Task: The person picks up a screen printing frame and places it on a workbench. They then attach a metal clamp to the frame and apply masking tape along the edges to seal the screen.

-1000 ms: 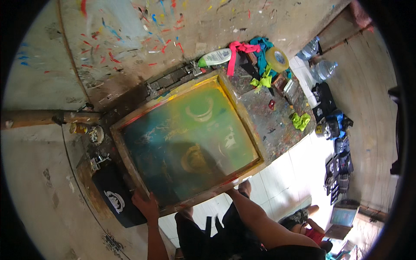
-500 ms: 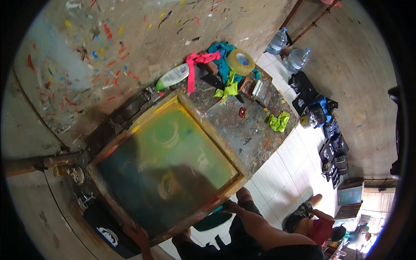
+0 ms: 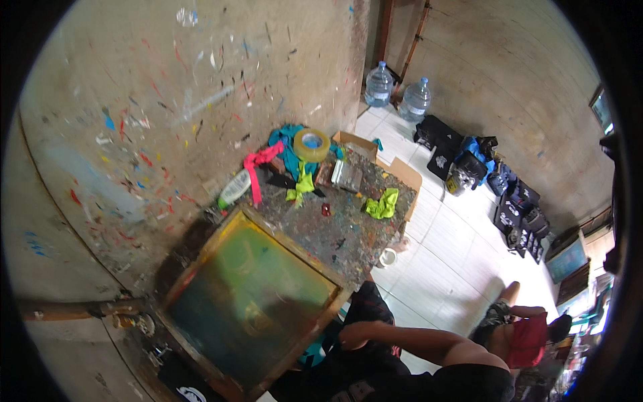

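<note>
Screen frame (image 3: 251, 305): lying on the left end of the tabletop, wooden border smeared with paint; mesh yellow-green toward the top, dark blue-green toward the bottom, with a faint shape and a shadow across it.
Black cloth (image 3: 187, 383): just beside the frame's lower left edge, partly cut off by the picture's rim, a white print on it.
Left hand (image 3: 229, 387): a dim patch by the frame's bottom corner; too dark and cropped to tell whether the fingers grip or only rest.
Bottle (image 3: 234, 189): white with a green end, tilted, above the frame's top corner and near the wall.
Pink strip (image 3: 254, 175): draped beside the bottle.
Teal cloth (image 3: 287, 153): bunched up next to the strip.
Tabletop (image 3: 301, 231): grey, crusted with paint specks.
Tape roll (image 3: 309, 155): wide and yellowish, against the teal cloth.
Clear box (image 3: 346, 175): to the right of the tape.
Right hand (image 3: 355, 334): fingers curled in, to the right of the frame and apart from it, near dark clothing; cannot tell whether it holds anything.
Lime cloth (image 3: 382, 204): crumpled near the tabletop's right edge.
Water bottles (image 3: 415, 100): two, large, on the white floor by the wall.
Co-worker (image 3: 526, 340): red top, far right.
</note>
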Demonstrator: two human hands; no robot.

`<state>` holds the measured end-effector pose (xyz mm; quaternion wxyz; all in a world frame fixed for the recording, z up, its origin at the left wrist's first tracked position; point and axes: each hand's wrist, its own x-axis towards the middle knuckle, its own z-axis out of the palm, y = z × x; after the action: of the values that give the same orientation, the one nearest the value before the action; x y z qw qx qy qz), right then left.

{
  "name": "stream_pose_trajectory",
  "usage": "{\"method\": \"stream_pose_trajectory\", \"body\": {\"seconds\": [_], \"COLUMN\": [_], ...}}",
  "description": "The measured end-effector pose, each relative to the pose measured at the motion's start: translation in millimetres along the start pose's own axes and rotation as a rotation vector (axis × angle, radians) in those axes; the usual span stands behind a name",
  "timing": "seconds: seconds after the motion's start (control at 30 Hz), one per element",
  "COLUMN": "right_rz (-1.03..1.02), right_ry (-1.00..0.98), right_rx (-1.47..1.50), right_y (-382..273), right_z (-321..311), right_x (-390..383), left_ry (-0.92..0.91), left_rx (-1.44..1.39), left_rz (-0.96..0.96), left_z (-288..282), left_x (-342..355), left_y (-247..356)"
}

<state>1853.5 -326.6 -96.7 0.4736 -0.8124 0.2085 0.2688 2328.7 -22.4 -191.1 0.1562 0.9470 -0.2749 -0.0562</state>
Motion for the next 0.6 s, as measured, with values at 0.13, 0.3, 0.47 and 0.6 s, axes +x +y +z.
{"method": "stream_pose_trajectory", "body": {"seconds": [0.13, 0.3, 0.47, 0.6], "right_rz": [-0.419, 0.782, 0.747, 0.069], "right_ry": [0.839, 1.552, 1.389, 1.831], "right_rx": [0.424, -0.067, -0.291, 0.393], "right_y": [48, 140, 214, 251], "right_z": [-121, -203, -190, -200], "right_x": [-89, -101, -63, -82], "left_ry": [-0.105, 0.11, 0.017, 0.055], "left_rx": [-0.129, -0.012, 0.23, 0.038], "left_rz": [-0.017, 0.105, 0.392, 0.304], "left_z": [-16, -28, -49, -38], "left_x": [-1, -10, -18, -15], "left_y": [30, 60, 64, 43]}}
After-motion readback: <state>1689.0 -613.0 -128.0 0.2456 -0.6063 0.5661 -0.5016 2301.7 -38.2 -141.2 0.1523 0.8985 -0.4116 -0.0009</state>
